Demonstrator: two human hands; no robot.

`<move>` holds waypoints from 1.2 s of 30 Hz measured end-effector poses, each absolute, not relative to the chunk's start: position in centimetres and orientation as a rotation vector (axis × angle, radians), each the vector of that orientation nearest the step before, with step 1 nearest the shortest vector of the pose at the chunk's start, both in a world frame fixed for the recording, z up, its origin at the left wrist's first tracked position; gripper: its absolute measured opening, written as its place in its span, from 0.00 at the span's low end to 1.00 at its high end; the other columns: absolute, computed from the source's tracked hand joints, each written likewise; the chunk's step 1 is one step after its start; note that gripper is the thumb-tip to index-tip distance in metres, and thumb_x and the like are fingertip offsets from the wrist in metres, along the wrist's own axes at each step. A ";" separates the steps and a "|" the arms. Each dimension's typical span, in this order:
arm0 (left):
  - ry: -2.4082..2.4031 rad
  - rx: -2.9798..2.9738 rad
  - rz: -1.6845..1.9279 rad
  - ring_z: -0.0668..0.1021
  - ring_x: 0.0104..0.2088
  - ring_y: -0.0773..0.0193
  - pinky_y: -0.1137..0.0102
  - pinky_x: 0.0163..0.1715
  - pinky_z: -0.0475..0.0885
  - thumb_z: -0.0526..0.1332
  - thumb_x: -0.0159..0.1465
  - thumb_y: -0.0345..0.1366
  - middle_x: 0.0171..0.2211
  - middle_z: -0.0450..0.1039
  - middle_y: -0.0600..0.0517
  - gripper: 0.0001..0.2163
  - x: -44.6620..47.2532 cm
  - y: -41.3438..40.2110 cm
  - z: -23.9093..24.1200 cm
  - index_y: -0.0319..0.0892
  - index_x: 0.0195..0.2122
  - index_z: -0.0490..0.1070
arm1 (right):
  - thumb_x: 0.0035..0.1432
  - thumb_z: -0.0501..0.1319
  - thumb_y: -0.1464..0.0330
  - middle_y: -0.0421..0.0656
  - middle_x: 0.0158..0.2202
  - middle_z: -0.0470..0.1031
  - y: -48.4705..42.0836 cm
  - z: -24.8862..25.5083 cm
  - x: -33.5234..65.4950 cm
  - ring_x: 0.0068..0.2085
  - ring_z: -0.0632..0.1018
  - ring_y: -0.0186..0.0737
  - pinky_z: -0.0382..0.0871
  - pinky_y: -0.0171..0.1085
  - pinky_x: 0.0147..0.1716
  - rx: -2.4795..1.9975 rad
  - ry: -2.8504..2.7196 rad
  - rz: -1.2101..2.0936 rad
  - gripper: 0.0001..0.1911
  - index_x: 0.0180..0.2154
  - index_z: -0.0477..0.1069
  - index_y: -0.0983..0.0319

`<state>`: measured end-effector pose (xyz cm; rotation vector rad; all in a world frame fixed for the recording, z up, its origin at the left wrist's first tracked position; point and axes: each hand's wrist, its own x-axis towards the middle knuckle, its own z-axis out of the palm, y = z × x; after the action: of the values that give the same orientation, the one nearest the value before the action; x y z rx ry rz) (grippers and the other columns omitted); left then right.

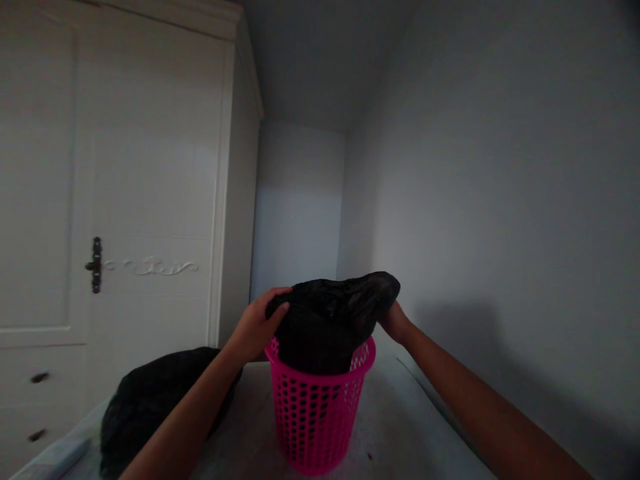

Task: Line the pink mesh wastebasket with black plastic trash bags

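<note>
Dim room, white wardrobe at 9 o'clock. Pink perforated basket upright on pale counter, centre. Black bag bulging from basket mouth. Left hand clasping bag's 9 o'clock edge. Right hand against 3 o'clock edge, fingers hidden, grip impossible to tell. Dark bundle at 8 o'clock.

We see only the person's two arms, and both are bare. The left forearm is uncovered along all its visible length, and the left hand is bare as well. The right forearm is bare in the same way. Of the right hand only a small part shows. In this dim light we cannot tell smaller details.
</note>
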<state>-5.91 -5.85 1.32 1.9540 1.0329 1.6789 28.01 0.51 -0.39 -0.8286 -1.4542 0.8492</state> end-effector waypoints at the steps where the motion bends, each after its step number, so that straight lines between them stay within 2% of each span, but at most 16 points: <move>1: 1.115 1.955 1.748 0.78 0.59 0.46 0.50 0.68 0.66 0.68 0.62 0.36 0.50 0.83 0.45 0.12 -6.0 -5.8 1.5 0.47 0.46 0.83 | 0.58 0.50 0.30 0.53 0.51 0.84 -0.3 -0.1 28.4 0.53 0.82 0.59 0.78 0.55 0.49 -0.829 -1.412 0.893 0.43 0.52 0.77 0.56; 4: 1.223 1.891 1.775 0.79 0.57 0.44 0.47 0.67 0.67 0.68 0.61 0.39 0.47 0.82 0.44 0.10 -6.0 -6.2 2.1 0.46 0.43 0.83 | 0.61 0.46 0.32 0.52 0.56 0.82 -2.7 1.2 29.0 0.55 0.82 0.56 0.77 0.53 0.51 -0.837 -1.435 0.972 0.46 0.65 0.67 0.54; 7: 0.915 1.691 1.641 0.79 0.59 0.45 0.50 0.62 0.73 0.71 0.60 0.44 0.58 0.79 0.42 0.25 -5.6 -7.3 2.8 0.46 0.58 0.76 | 0.58 0.63 0.40 0.51 0.55 0.82 -5.1 2.4 28.7 0.52 0.83 0.54 0.77 0.49 0.51 -0.760 -1.582 1.008 0.46 0.71 0.60 0.53; 9: 0.629 1.607 1.595 0.73 0.67 0.43 0.51 0.63 0.73 0.75 0.56 0.47 0.68 0.70 0.42 0.37 -5.7 -8.2 3.0 0.52 0.67 0.67 | 0.53 0.70 0.44 0.50 0.53 0.82 -6.3 3.0 28.6 0.48 0.83 0.52 0.77 0.46 0.47 -0.707 -1.671 1.029 0.47 0.69 0.63 0.54; 12: 0.537 1.691 1.560 0.60 0.75 0.41 0.50 0.68 0.67 0.81 0.49 0.42 0.76 0.57 0.44 0.49 -7.0 -8.8 2.5 0.59 0.71 0.61 | 0.51 0.70 0.42 0.52 0.50 0.81 -7.2 3.4 29.1 0.45 0.82 0.51 0.77 0.45 0.43 -0.700 -1.674 0.957 0.46 0.65 0.68 0.55; 15: 0.730 1.815 1.482 0.52 0.78 0.42 0.49 0.70 0.64 0.82 0.46 0.38 0.78 0.50 0.44 0.54 -8.7 -8.1 1.2 0.61 0.73 0.59 | 0.49 0.67 0.34 0.55 0.63 0.73 -7.7 3.3 30.0 0.53 0.80 0.55 0.78 0.49 0.49 -0.610 -1.666 0.953 0.52 0.68 0.65 0.53; 18: 0.922 1.849 1.466 0.63 0.74 0.39 0.49 0.66 0.69 0.83 0.44 0.38 0.75 0.58 0.39 0.53 -9.4 -7.2 0.5 0.57 0.72 0.62 | 0.42 0.76 0.40 0.53 0.75 0.56 -8.3 3.0 30.2 0.62 0.75 0.59 0.76 0.53 0.55 -0.576 -1.874 0.994 0.61 0.72 0.57 0.46; 20: 1.065 1.946 1.428 0.77 0.63 0.40 0.50 0.62 0.73 0.81 0.45 0.39 0.64 0.75 0.39 0.41 -9.2 -7.0 0.8 0.51 0.63 0.74 | 0.40 0.82 0.51 0.51 0.75 0.58 -8.8 3.0 29.7 0.61 0.76 0.55 0.77 0.51 0.54 -0.649 -2.041 0.919 0.62 0.72 0.57 0.43; 22: 1.179 2.087 1.373 0.84 0.50 0.44 0.53 0.56 0.77 0.76 0.51 0.39 0.46 0.85 0.44 0.21 -8.9 -7.3 1.4 0.48 0.47 0.83 | 0.49 0.79 0.60 0.48 0.64 0.73 -9.1 3.0 29.1 0.53 0.80 0.48 0.78 0.49 0.51 -0.754 -2.177 0.767 0.50 0.70 0.62 0.44; 24: 1.218 2.120 1.417 0.84 0.41 0.47 0.55 0.50 0.79 0.72 0.55 0.40 0.37 0.85 0.47 0.09 -8.7 -7.9 2.1 0.47 0.36 0.84 | 0.61 0.70 0.63 0.45 0.47 0.81 -9.2 2.9 28.8 0.43 0.81 0.44 0.78 0.48 0.49 -0.832 -2.242 0.552 0.28 0.63 0.74 0.48; 25: 1.203 2.063 1.475 0.84 0.41 0.48 0.55 0.49 0.79 0.71 0.55 0.41 0.36 0.85 0.48 0.09 -8.7 -8.3 2.3 0.46 0.37 0.84 | 0.66 0.66 0.62 0.44 0.41 0.81 -9.1 2.7 28.9 0.41 0.80 0.43 0.78 0.49 0.49 -0.851 -2.230 0.449 0.19 0.58 0.79 0.50; 27: 1.100 1.849 1.569 0.84 0.44 0.49 0.57 0.51 0.80 0.73 0.54 0.42 0.42 0.85 0.47 0.18 -9.0 -9.2 2.4 0.46 0.46 0.83 | 0.69 0.62 0.59 0.46 0.42 0.80 -9.1 2.2 29.5 0.42 0.80 0.45 0.78 0.50 0.49 -0.832 -2.139 0.366 0.14 0.52 0.82 0.52; 29: 0.947 1.653 1.575 0.83 0.51 0.49 0.58 0.54 0.79 0.75 0.52 0.41 0.52 0.83 0.46 0.29 -9.4 -10.0 2.2 0.48 0.56 0.79 | 0.63 0.68 0.54 0.49 0.55 0.77 -9.4 1.5 30.4 0.52 0.79 0.50 0.77 0.52 0.54 -0.743 -2.081 0.461 0.25 0.60 0.77 0.50; 32: 0.851 1.583 1.554 0.79 0.60 0.47 0.59 0.57 0.78 0.79 0.46 0.36 0.65 0.74 0.45 0.39 -10.1 -10.4 1.8 0.53 0.62 0.75 | 0.43 0.82 0.54 0.47 0.76 0.55 -10.5 0.6 30.9 0.71 0.65 0.60 0.65 0.58 0.68 -0.653 -2.203 0.564 0.61 0.74 0.55 0.43; 33: 0.879 1.613 1.527 0.79 0.61 0.46 0.59 0.57 0.79 0.80 0.43 0.34 0.67 0.72 0.46 0.42 -10.4 -10.2 1.7 0.54 0.62 0.74 | 0.38 0.84 0.54 0.45 0.78 0.48 -11.1 0.4 30.7 0.74 0.59 0.63 0.59 0.61 0.71 -0.674 -2.268 0.531 0.68 0.75 0.51 0.41; 36: 1.028 1.787 1.326 0.82 0.56 0.45 0.57 0.54 0.80 0.81 0.42 0.36 0.61 0.79 0.45 0.40 -11.0 -9.5 1.5 0.54 0.60 0.77 | 0.36 0.85 0.55 0.45 0.79 0.45 -12.5 0.4 29.2 0.76 0.52 0.67 0.50 0.66 0.73 -0.798 -2.406 0.372 0.70 0.74 0.51 0.38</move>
<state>-11.03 -9.51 1.46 1.7866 1.0278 1.3256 29.22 -12.54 0.37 -0.7975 -2.4056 0.3721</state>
